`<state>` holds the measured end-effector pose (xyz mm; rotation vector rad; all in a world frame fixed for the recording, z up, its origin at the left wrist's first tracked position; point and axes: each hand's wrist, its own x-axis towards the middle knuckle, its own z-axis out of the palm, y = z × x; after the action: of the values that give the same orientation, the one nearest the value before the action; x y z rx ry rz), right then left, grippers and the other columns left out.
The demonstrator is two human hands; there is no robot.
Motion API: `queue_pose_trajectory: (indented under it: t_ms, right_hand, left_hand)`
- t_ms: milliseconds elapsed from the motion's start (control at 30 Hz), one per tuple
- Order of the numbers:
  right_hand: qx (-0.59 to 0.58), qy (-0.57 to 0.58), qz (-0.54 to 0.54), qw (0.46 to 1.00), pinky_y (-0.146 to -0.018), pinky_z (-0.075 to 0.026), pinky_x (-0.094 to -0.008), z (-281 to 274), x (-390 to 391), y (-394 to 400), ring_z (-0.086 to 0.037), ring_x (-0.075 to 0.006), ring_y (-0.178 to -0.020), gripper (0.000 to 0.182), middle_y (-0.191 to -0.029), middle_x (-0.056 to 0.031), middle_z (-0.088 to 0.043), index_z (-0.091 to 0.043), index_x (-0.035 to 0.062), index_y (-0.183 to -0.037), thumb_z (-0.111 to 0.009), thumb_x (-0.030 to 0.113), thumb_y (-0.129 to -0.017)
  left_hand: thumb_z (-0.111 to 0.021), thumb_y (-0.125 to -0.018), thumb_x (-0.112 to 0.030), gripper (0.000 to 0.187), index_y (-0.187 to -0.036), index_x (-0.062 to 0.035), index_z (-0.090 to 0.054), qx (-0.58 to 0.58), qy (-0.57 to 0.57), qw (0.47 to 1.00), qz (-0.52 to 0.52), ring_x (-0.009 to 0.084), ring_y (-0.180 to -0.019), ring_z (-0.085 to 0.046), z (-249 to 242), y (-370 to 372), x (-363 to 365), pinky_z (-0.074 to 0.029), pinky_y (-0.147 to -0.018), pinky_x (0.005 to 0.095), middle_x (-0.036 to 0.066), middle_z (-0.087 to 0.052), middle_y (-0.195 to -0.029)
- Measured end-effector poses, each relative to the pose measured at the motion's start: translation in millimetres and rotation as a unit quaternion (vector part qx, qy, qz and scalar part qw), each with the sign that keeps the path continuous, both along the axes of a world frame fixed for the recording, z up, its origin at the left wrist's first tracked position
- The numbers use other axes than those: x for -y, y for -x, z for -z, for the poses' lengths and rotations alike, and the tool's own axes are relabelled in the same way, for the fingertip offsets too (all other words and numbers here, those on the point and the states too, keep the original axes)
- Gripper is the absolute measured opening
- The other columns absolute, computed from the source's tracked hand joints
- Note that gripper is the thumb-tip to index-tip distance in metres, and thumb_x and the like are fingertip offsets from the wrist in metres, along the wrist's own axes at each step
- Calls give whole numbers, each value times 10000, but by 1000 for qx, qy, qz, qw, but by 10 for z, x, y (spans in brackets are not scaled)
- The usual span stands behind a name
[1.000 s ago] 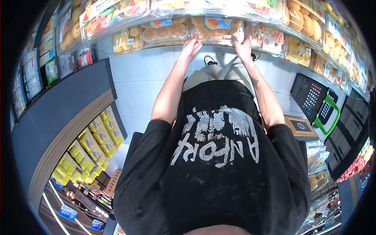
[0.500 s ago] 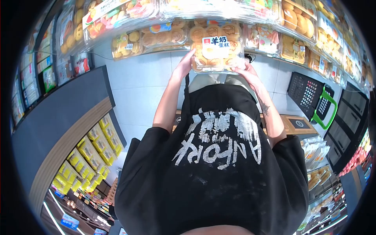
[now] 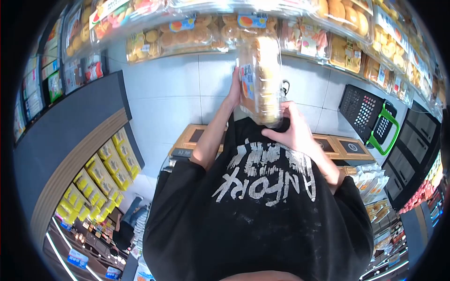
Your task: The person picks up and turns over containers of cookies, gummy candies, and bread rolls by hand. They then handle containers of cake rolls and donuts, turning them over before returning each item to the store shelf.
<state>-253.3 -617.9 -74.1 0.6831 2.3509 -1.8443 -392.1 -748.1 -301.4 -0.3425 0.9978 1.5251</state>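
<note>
Cake box (image 3: 260, 79), a clear plastic clamshell full of small round golden cakes, is held up in front of the person's chest, turned on edge so that its narrow side faces the camera. Its label shows only as a sliver along the left edge: blue and white with an orange-red spot, the writing too foreshortened to read. The left hand (image 3: 236, 89) presses flat against the box's left face, near the label, fingers closed on the plastic. The right hand (image 3: 289, 133) cups the lower right corner from beneath, fingers wrapped on the box's bottom edge. Both hands are clamped on the box, which hangs in the air just below the shelf (image 3: 197, 49) and touches nothing else.

Below the box is the person's black T-shirt (image 3: 262, 206), printed in cracked white letters that read, upside down from this view, roughly "ANFORY"; the block above those letters is illegible.

On the shelf lie more clear boxes of cakes and buns (image 3: 187, 35) with blue and orange labels, and packs of coloured sweets further along; none of that print is readable. To the right, on the pale tiled floor, stands a black shopping basket (image 3: 368, 114) with a green handle. At lower left, rows of yellow packets (image 3: 105, 175) line another shelf.
</note>
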Motion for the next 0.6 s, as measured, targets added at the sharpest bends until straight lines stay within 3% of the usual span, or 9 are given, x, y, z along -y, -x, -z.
queue_pose_trajectory:
  t_ms: [67, 133, 200, 267, 333, 400, 433, 533, 600]
  right_hand:
    - [-29, 40, -75, 996, -790, -440, -321, -194, -235, -191, -559, -224, -885, 511, -933, -118, -563, -480, 12, -1059, -735, 171, -645]
    - [-92, -49, -66, 992, -816, -428, -347, -332, -545, -298, -549, -246, -918, 407, -951, -123, -563, -513, 7, -1031, -669, 203, -709]
    - [-177, -124, 28, 976, -846, -409, -368, -315, -842, -312, -536, -266, -962, 405, -988, -137, -562, -510, 2, -1057, -586, 279, -772]
    - [-243, -196, 65, 948, -856, -398, -361, -285, -1116, -234, -529, -280, -983, 437, -1023, -146, -558, -502, 13, -1092, -523, 347, -810]
    - [-294, -218, 55, 929, -866, -394, -345, -374, -1324, -132, -525, -278, -1001, 409, -1045, -150, -553, -503, 37, -1107, -499, 340, -831]
    - [-296, -165, 6, 941, -874, -390, -334, -454, -1470, -64, -524, -283, -1001, 382, -1051, -150, -551, -510, 60, -1111, -473, 337, -851]
    - [-352, -150, 38, 923, -721, -443, -276, -602, -1415, 0, -589, -174, -790, 546, -835, -118, -622, -579, -10, -984, -363, 480, -877]
    - [-304, -143, -18, 942, -674, -454, -261, -736, -1670, -2, -596, -165, -696, 247, -766, -120, -644, -630, 20, -870, -471, 208, -867]
    - [-236, -116, -20, 965, -590, -445, -305, -838, -1738, -64, -563, -208, -599, 209, -698, -122, -622, -623, -4, -822, -514, 174, -815]
  left_hand:
    - [-262, -852, -568, 641, -1175, -50, -456, 34, -8, 999, 33, 208, -852, -588, -365, -112, -130, -513, -682, 337, 120, -580, -964]
    - [-461, -836, -411, 486, -1104, -6, -488, 82, -176, 981, 19, 193, -694, -588, -748, -239, -290, -510, -562, 262, 109, -581, -809]
    - [-470, -835, -392, 501, -1121, 20, -462, -13, -140, 989, 44, 213, -741, -578, -1060, -464, -383, -495, -605, 270, 130, -568, -858]
    - [-472, -848, -359, 474, -1120, 28, -454, 34, -172, 984, -38, 213, -791, -565, -1874, -731, -644, -486, -670, 302, 138, -550, -897]
    - [-471, -848, -362, 477, -1121, 28, -453, 82, -242, 966, -38, 214, -794, -565, -2103, -935, -814, -486, -673, 303, 139, -550, -899]
    - [-471, -848, -365, 480, -1122, 28, -453, 100, -289, 952, -26, 215, -797, -564, -2141, -1129, -974, -486, -676, 305, 139, -549, -901]
    - [-471, -847, -366, 482, -1123, 29, -452, 100, -305, 947, -18, 216, -799, -564, -2156, -1215, -1043, -486, -678, 305, 140, -549, -902]
    - [-470, -847, -371, 486, -1124, 29, -451, 98, -320, 942, -2, 218, -804, -564, -2216, -1417, -1140, -486, -682, 307, 141, -549, -905]
    - [-469, -847, -373, 490, -1125, 29, -450, 90, -321, 943, 7, 219, -807, -564, -2228, -1525, -1193, -487, -685, 308, 142, -549, -907]
